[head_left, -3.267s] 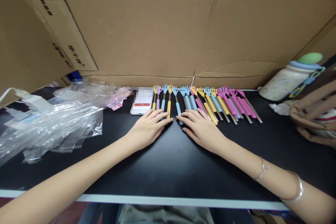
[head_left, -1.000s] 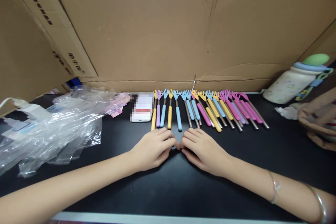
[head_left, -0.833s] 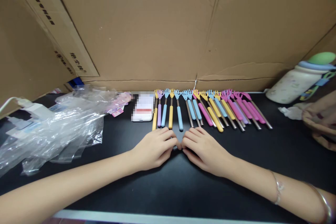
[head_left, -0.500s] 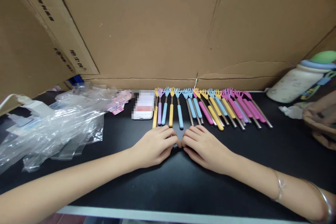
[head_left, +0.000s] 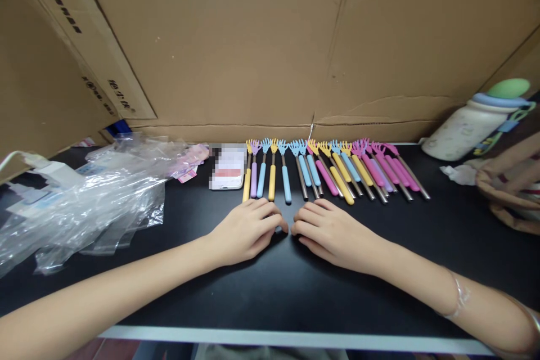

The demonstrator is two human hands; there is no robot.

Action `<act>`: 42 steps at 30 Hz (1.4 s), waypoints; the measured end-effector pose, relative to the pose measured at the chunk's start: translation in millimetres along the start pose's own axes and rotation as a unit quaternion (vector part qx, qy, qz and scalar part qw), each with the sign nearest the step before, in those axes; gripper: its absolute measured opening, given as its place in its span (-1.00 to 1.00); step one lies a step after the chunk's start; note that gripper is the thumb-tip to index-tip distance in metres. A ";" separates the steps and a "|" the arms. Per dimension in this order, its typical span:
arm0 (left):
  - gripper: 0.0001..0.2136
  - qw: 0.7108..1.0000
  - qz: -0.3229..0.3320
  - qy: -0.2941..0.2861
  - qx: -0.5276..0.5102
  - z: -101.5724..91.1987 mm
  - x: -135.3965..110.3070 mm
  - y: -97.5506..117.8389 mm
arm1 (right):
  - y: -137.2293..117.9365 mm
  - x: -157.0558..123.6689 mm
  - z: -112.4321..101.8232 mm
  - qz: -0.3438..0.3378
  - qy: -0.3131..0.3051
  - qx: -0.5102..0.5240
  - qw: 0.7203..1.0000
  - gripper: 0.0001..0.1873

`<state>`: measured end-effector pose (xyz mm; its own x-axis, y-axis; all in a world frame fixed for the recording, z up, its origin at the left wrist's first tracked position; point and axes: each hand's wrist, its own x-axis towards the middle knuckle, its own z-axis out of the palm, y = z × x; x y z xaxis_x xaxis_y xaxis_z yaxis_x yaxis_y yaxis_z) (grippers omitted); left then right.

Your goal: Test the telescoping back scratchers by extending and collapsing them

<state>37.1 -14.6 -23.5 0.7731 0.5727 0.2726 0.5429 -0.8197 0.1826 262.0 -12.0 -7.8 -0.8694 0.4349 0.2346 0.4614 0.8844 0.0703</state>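
Note:
My left hand [head_left: 252, 229] rests palm down on the black tabletop, its fingers loosely bent and a small gap showing by the index finger. Opposite it, my right hand [head_left: 331, 232] lies the same way, fingers bent and slightly apart. A narrow gap separates the fingertips of the two hands. No held thing shows in either; the palms are hidden. Just beyond them is a row of back scratchers with claw heads: a yellow one [head_left: 272, 180], a light blue one [head_left: 287, 183], a purple one [head_left: 253, 177] and several pink ones [head_left: 327, 177], some overlapping at the right.
A phone [head_left: 228, 169] with a blurred screen lies left of the row. Clear plastic bags [head_left: 105, 197] spread over the left side, beside a white charger [head_left: 63, 174]. At the right are a leaning bottle [head_left: 458, 129] and a brown bag [head_left: 489, 188]. Cardboard [head_left: 236, 45] walls the back.
The gap between my two hands has widened slightly, the fingertips drawing apart. The whole view has shifted a little; the back scratchers keep their arrangement.

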 end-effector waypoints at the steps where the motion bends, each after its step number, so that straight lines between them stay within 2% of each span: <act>1: -0.79 1.000 0.000 0.000 0.001 -0.2 0.3 -0.1 | -0.2 0.0 0.0 0.001 0.001 -0.001 1.000 -0.81; 10: -0.78 1.000 -0.001 -0.002 -0.019 -2.6 1.1 -0.6 | 6.6 -2.7 -4.9 0.027 -0.034 0.054 0.998 -0.82; 19: -0.79 1.000 0.006 0.003 -0.014 -1.9 1.8 -1.9 | 11.4 -0.3 -5.8 0.019 -0.008 0.016 1.000 -0.76; 24: -0.79 1.000 0.009 0.012 -0.008 -2.3 1.0 -1.8 | 35.0 -3.7 -4.0 0.081 0.047 -0.041 0.995 -0.71; 29: -0.77 1.000 0.007 0.014 -0.006 -1.4 0.3 -2.0 | 53.7 -11.7 9.6 0.137 0.010 -0.095 0.986 -0.52; 33: -0.77 1.000 0.014 0.016 -0.001 -1.6 0.9 -1.6 | 54.0 -13.1 12.1 0.138 -0.001 -0.098 0.986 -0.51; 42: -0.78 1.000 0.016 0.008 -0.006 -2.8 1.3 -1.1 | 48.4 -10.5 5.6 0.125 0.015 -0.090 0.988 -0.58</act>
<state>36.6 -12.9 -20.7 0.7847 0.5462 0.2932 0.5142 -0.8376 0.1844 292.4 27.2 -12.3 -0.7192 0.6291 0.2950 0.6881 0.7038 0.1768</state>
